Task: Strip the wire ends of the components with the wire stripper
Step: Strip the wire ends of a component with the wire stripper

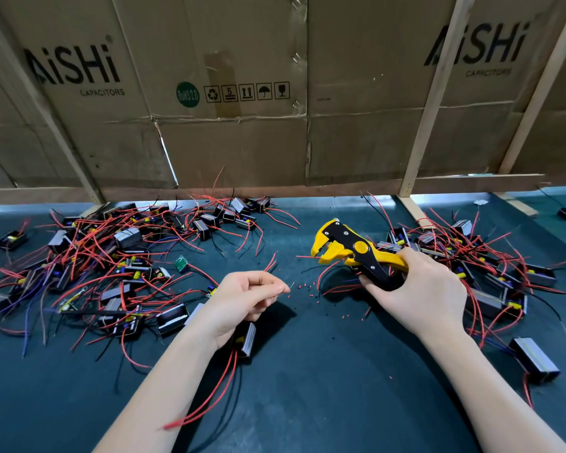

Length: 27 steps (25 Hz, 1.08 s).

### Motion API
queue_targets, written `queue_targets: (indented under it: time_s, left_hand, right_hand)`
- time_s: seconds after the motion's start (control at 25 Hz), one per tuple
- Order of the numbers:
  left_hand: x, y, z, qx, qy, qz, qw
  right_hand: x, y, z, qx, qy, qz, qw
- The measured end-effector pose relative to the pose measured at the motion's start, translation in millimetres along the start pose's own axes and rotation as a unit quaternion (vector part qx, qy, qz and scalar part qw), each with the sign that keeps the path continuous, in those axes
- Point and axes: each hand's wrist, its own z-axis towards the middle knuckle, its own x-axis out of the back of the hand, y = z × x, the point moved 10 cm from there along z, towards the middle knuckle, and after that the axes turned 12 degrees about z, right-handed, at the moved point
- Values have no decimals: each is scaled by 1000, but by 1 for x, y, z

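Note:
My right hand (419,291) grips the handles of a yellow and black wire stripper (350,248), its jaws pointing left and raised above the dark mat. My left hand (242,297) pinches thin wires between thumb and fingertips, a bare end sticking out toward the stripper. A small black component (247,338) hangs under that wrist, with red and black leads (209,400) trailing down. A gap separates the wire end from the jaws. Short red bits of insulation (311,291) lie on the mat between the hands.
A big tangle of black components with red wires (111,266) covers the left of the green mat (307,387). Another heap (490,269) lies behind my right hand, one loose component (535,359) nearer. Cardboard panels and wooden slats (415,178) close off the back.

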Motion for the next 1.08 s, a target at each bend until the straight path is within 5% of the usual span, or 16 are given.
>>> queue_targets:
  time_s: [0.2, 0.36, 0.72, 1.08]
  left_hand:
    - [-11, -11, 1, 59, -31, -28, 997]
    - [0, -7, 1, 24, 15, 35, 999]
    - [24, -3, -4, 0, -11, 144, 990]
    - [8, 12, -5, -69, -5, 123, 990]
  right_hand:
    - [-2, -4, 0, 23, 3, -13, 1000]
    - [-13, -15, -3, 57, -11, -24, 998]
    - [-20, -23, -7, 103, -12, -50, 993]
    - [-27, -20, -10, 98, -13, -54, 994]
